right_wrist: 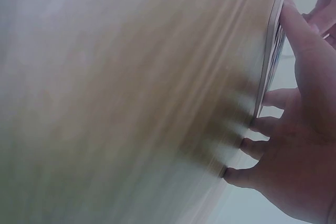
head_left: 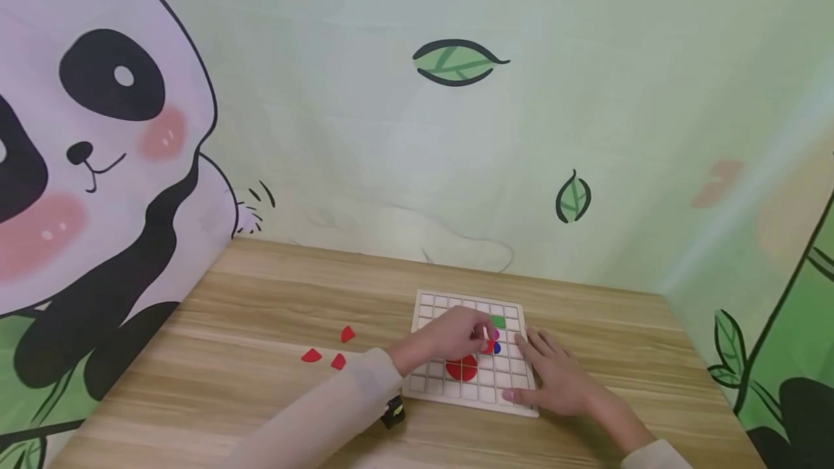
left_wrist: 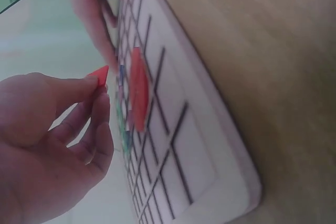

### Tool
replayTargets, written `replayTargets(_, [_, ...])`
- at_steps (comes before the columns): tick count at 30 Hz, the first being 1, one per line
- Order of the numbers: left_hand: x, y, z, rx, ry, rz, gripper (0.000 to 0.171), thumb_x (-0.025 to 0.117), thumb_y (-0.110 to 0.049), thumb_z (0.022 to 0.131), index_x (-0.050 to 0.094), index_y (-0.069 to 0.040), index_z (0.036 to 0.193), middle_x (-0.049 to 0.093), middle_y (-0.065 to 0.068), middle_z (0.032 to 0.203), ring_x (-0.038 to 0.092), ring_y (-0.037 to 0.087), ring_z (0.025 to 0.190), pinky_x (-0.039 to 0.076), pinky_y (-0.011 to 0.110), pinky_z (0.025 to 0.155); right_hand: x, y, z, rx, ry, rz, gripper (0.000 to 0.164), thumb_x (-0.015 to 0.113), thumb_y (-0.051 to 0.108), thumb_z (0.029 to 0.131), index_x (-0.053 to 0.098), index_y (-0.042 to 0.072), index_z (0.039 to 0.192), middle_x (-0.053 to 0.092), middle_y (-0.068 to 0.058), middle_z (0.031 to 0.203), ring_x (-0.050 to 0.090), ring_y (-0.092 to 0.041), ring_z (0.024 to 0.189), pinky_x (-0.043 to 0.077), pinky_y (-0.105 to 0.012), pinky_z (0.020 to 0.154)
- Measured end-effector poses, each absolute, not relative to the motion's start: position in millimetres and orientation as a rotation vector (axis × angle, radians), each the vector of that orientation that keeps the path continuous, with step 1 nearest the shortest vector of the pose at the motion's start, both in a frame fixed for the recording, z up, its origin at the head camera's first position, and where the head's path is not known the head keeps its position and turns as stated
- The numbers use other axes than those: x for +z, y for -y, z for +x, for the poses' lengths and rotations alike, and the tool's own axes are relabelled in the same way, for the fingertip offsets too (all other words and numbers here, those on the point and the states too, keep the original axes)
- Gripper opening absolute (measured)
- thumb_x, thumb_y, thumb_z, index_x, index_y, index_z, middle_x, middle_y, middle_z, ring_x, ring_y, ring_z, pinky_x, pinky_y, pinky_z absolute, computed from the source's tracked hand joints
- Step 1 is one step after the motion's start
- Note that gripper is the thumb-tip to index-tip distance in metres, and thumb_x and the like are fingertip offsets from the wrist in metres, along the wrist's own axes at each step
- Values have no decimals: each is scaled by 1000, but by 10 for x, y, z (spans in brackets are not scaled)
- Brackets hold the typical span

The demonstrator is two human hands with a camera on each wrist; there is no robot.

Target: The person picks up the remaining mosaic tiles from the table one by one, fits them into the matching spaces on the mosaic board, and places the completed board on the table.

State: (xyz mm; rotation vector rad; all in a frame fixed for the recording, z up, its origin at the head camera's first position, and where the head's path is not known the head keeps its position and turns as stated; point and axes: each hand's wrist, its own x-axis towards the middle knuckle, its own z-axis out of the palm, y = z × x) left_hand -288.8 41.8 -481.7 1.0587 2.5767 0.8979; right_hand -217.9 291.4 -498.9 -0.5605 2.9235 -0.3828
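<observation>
My left hand (head_left: 459,331) hangs over the white gridded board (head_left: 472,405) and pinches a small red piece (left_wrist: 101,75) between thumb and fingertips. In the left wrist view this piece is held just off the grid. A large red circle (head_left: 461,368) lies on the squares below that hand. Close to the fingertips are a green square (head_left: 498,321), a purple piece (head_left: 495,335) and a blue piece (head_left: 498,347), partly hidden. My right hand (head_left: 563,378) rests at the board's right edge, fingers spread, with its thumb on the near right corner area.
Three loose red wedge pieces, one nearest the wall (head_left: 348,334), another leftmost (head_left: 312,355) and the last beside the sleeve (head_left: 338,361), lie on the wooden table (head_left: 260,302). A wall with a panda picture (head_left: 117,150) stands behind and left.
</observation>
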Motion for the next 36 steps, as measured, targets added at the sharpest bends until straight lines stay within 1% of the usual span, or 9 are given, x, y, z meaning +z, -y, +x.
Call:
replayTargets(5, [-4901,-478,-2898,856,-2582,1015,9,71,-10,101,69,-16,106,62,-7,80,57,7,68,48,21,57,-4999,-2915,-2180,-387,-2915,-554,114,62,82,87,32,5,165,23,-25,171,18,-51,157,21,-81,114])
replayTargets(16, [-4936,-565,-2866,837,-2619,1003,8,72,-6,97,69,-12,101,60,-6,76,53,6,65,45,19,59,-4982,-2917,-2158,-418,-2914,-570,112,64,79,88,33,3,165,23,-26,171,18,-52,157,21,-82,113])
replayTargets(21, [-4887,-564,-2830,835,-2619,993,6,73,-10,99,69,-14,97,61,-7,80,55,6,68,47,19,61,-4988,-2920,-2154,-414,-2922,-569,112,65,79,88,33,3,164,23,-26,171,19,-52,156,22,-81,113])
replayTargets(28, [-4881,-578,-2783,784,-2606,934,10,72,-17,102,70,-16,93,61,-7,79,56,5,66,47,20,58,-5003,-2914,-2164,-416,-2908,-549,112,64,80,88,32,5,165,22,-25,172,18,-51,157,21,-82,113])
replayTargets(36, [-4845,-578,-2771,677,-2648,944,9,74,-17,101,71,-15,93,61,-6,78,57,6,68,48,20,61,-4990,-2901,-2157,-399,-2928,-569,112,64,79,88,33,3,165,23,-26,171,18,-52,156,22,-81,114])
